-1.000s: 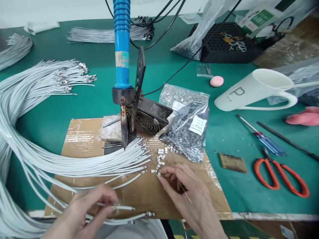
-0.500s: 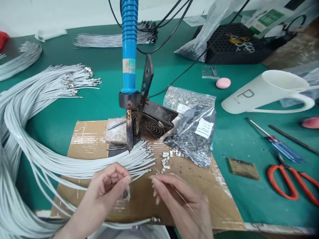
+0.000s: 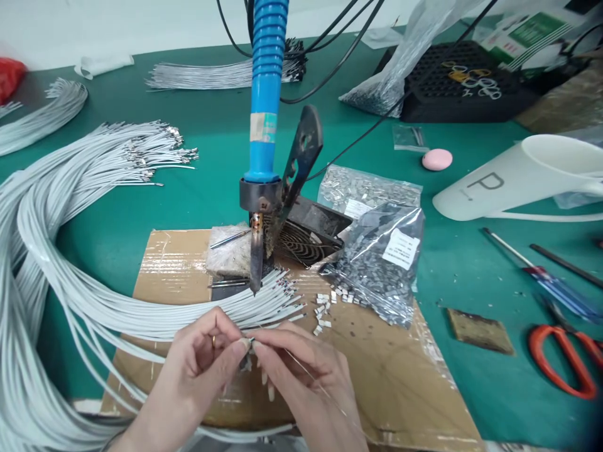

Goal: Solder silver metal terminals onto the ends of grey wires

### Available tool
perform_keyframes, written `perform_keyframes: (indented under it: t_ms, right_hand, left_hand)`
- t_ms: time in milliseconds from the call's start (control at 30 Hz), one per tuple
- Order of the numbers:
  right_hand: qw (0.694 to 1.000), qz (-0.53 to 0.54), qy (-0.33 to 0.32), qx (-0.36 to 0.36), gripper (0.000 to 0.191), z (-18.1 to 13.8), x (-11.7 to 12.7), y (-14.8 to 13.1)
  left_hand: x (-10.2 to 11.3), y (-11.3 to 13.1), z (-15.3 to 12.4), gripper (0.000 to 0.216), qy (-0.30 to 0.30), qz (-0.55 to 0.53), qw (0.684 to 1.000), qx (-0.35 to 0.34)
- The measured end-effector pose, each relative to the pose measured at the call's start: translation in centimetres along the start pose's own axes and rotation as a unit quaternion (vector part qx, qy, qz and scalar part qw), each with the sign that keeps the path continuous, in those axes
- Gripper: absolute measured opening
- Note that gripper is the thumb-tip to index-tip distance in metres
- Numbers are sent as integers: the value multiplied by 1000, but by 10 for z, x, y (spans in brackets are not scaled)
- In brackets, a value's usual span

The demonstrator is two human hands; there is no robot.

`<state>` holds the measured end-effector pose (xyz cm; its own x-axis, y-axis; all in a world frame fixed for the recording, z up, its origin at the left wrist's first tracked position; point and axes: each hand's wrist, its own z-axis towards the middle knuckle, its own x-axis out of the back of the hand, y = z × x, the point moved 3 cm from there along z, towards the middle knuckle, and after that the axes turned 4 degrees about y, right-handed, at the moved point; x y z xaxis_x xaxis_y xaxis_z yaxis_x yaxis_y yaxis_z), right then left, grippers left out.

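Note:
My left hand [image 3: 202, 361] is closed, thumb and forefinger pinched on something tiny that they mostly hide. Its fingertips meet those of my right hand [image 3: 301, 370], which pinches a thin, silvery solder wire [image 3: 308, 373] trailing down across the palm. Just behind my fingers lies a bundle of white cables [image 3: 188, 312] with dark-tipped, stripped ends. Above these ends, a blue-handled soldering iron [image 3: 266, 125] hangs tip down in its stand. Small white connector pieces [image 3: 323, 307] are scattered on the cardboard [image 3: 400, 370], right of the cable ends.
Bags of small parts [image 3: 377, 257] lie behind the connectors, beside a black fan [image 3: 308, 235]. On the right are a white mug [image 3: 509, 182], a screwdriver [image 3: 551, 279] and red-handled scissors [image 3: 560, 358]. More white cables [image 3: 94, 157] spread along the left.
My right hand has moved left with the solder wire, and its fingertips now meet my left hand's. The view has shifted slightly, so the bench things appear farther right.

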<state>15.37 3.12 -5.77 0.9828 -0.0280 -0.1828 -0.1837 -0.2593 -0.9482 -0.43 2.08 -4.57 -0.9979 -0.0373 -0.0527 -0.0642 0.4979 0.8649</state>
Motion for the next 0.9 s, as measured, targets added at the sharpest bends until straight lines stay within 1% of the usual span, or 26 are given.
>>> perform_keyframes:
  t_ms: [200, 267, 333, 400, 467, 567, 667, 733, 767, 900]
  right_hand:
    - [1000, 18, 5, -16, 12, -1, -1, 1]
    - [998, 35, 8, -42, 10, -2, -1, 5]
    - [994, 61, 4, -90, 19, -3, 0, 11]
    - [987, 84, -5, -136, 29, -4, 2, 18]
    - [984, 89, -13, -156, 32, -4, 5, 21]
    - [988, 55, -24, -140, 23, -4, 9, 21]
    - [997, -14, -28, -76, 13, -3, 11, 13]
    - [998, -42, -29, -38, 14, -3, 11, 6]
    - [998, -45, -32, -30, 15, -2, 10, 3]
    - [998, -17, -40, -52, 15, -3, 10, -2]
  left_hand:
    - [0, -4, 2, 41, 13, -7, 1000, -12]
    - [1, -5, 3, 42, 22, -2, 1000, -20]
    - [1, -6, 3, 42, 20, -1, 999, -25]
    - [2, -7, 3, 42, 5, 1, 1000, -22]
    - [3, -7, 2, 41, -13, 12, 1000, -9]
    - [4, -3, 0, 43, -36, 35, 999, 10]
    - [3, 3, -1, 42, -38, 48, 998, 17]
    - [0, 6, -1, 39, -19, 56, 998, 23]
    - [-1, 7, -2, 37, -3, 59, 998, 28]
    - [-8, 8, -5, 33, 59, 66, 995, 38]
